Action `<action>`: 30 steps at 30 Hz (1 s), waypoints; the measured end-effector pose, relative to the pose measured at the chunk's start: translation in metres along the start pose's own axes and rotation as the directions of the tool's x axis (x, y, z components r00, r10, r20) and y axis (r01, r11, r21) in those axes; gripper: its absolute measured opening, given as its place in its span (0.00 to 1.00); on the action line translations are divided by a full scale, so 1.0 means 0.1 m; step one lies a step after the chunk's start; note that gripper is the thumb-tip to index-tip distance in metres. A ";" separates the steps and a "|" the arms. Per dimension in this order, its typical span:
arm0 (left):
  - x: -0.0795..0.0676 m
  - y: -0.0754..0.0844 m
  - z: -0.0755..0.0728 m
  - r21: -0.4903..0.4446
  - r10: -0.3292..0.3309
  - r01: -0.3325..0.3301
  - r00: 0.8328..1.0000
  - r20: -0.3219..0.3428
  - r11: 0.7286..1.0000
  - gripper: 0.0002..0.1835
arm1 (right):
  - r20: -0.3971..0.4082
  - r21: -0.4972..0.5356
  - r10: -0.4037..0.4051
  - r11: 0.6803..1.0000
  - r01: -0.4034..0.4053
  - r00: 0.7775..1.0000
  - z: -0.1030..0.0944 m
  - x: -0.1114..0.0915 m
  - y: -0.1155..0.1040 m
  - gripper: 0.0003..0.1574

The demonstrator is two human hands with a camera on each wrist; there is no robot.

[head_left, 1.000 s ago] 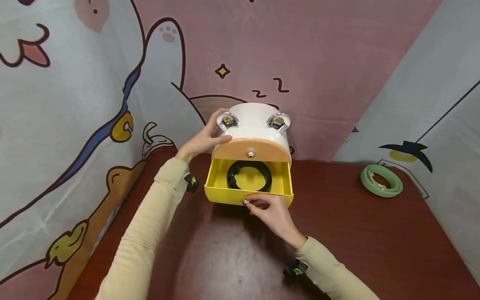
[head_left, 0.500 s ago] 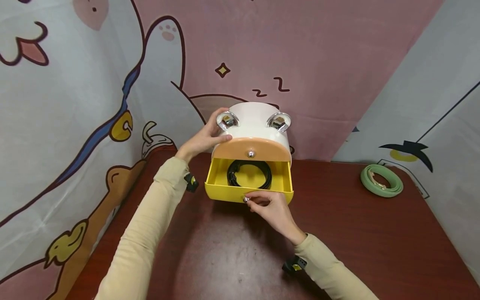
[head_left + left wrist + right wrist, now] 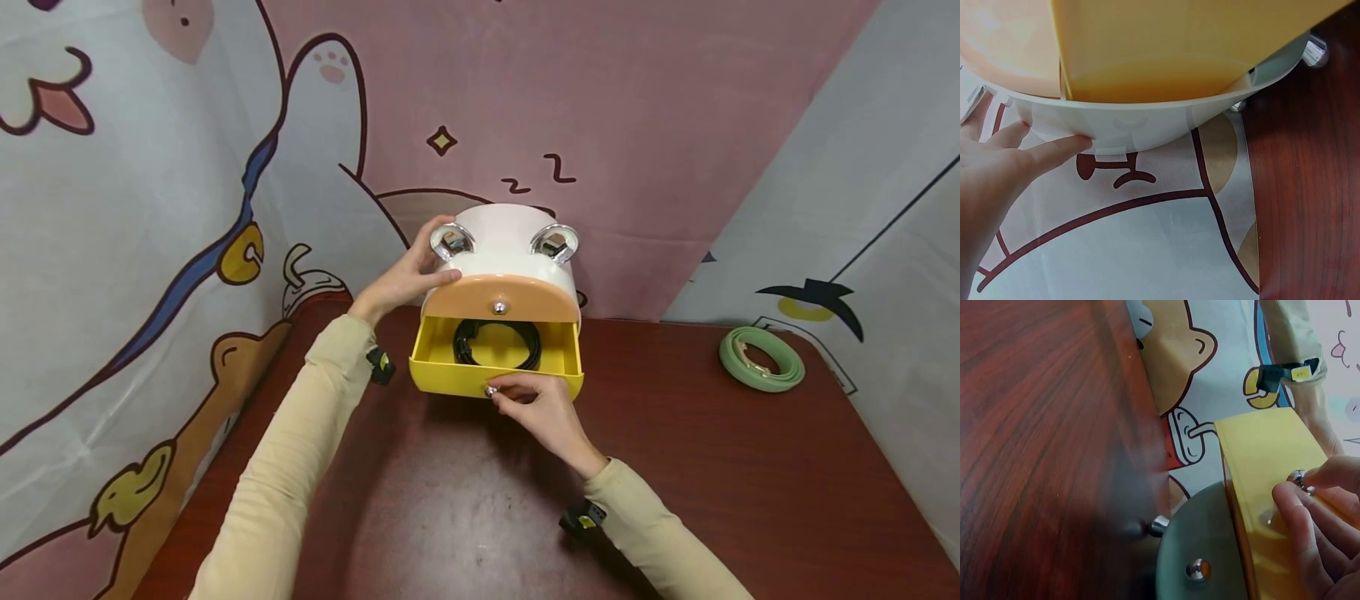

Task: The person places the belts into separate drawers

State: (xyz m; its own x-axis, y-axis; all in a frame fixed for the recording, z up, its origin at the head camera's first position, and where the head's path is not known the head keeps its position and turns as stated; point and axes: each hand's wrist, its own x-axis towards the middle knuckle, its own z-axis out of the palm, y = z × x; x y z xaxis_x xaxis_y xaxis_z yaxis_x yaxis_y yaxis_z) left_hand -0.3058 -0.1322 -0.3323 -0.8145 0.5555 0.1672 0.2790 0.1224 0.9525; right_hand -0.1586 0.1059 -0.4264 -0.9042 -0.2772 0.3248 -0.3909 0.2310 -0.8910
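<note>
A white frog-like storage box (image 3: 504, 242) with two chrome rings on top stands at the back of the table. Its upper orange drawer (image 3: 461, 298) is closed, and its lower yellow drawer (image 3: 446, 380) is partly pulled out. Inside the yellow drawer lies a coiled black cable (image 3: 533, 343). My right hand (image 3: 546, 410) pinches that drawer's silver knob (image 3: 491, 392) between thumb and fingers. My left hand (image 3: 401, 279) rests against the box's left side, thumb near the orange front; in the left wrist view its fingers (image 3: 1060, 150) press the white shell (image 3: 1147, 122).
A rolled green belt (image 3: 762, 360) lies on the dark red-brown table (image 3: 690, 467) at the right. Printed cloth walls (image 3: 637, 150) rise behind and to the left of the box. Short silver feet (image 3: 1159, 526) show under it in the right wrist view.
The yellow drawer has slid a little inward toward the box, and my right hand has moved with it on the knob. My left hand has stayed in place on the box.
</note>
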 end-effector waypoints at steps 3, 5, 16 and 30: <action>-0.05 0.10 0.03 0.004 0.003 -0.003 1.000 0.002 1.000 0.42 | 0.009 0.009 -0.002 1.000 0.002 1.000 -0.02 0.01 -0.12 0.11; -0.06 0.13 0.04 0.007 0.009 -0.009 1.000 0.001 1.000 0.41 | 0.014 0.012 -0.007 1.000 0.007 1.000 -0.03 0.01 -0.18 0.11; -0.01 0.02 0.01 -0.012 0.032 -0.032 0.999 0.000 0.999 0.42 | 0.021 0.020 -0.018 1.000 0.018 1.000 -0.06 0.09 -0.11 0.11; 0.06 -0.17 -0.04 0.011 0.073 -0.073 0.997 -0.014 0.997 0.41 | -0.050 0.002 -0.212 0.977 0.213 0.976 -0.03 0.14 0.12 0.12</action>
State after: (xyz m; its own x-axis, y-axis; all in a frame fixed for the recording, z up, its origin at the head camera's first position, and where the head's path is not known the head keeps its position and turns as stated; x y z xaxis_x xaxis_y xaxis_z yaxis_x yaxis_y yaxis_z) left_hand -0.3169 -0.1343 -0.3463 -0.7989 0.5517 0.2394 0.3428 0.0906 0.9350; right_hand -0.1765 0.1072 -0.4316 -0.8081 -0.2730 0.5220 -0.5739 0.1648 -0.8022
